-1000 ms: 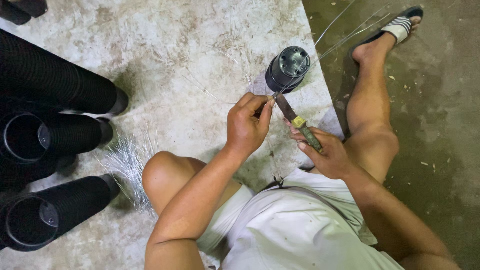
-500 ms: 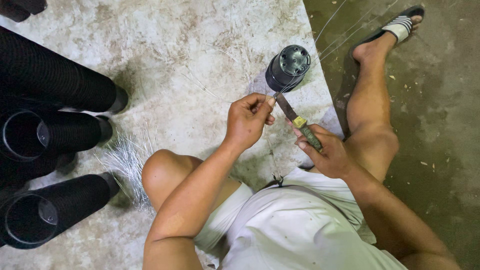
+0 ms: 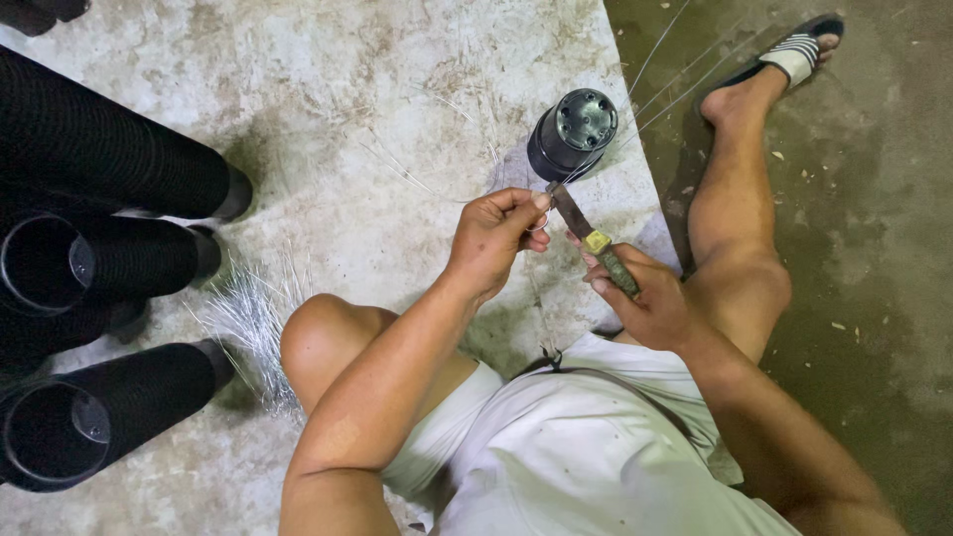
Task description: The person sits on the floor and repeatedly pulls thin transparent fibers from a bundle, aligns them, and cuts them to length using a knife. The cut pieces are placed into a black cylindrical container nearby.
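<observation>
while the right hand point(image 3: 650, 303) grips a knife point(image 3: 593, 241) and the left hand point(image 3: 493, 238) pinches thin wire point(image 3: 541, 220) beside the black pot point(image 3: 573, 133), the blade could slip toward those fingers.

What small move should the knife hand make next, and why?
Probably draw the knife a short way along the thin strand pinched in the left hand. The right hand holds the blade tip right at those fingertips, just below the upturned black pot, so the cut looks lined up.
</observation>
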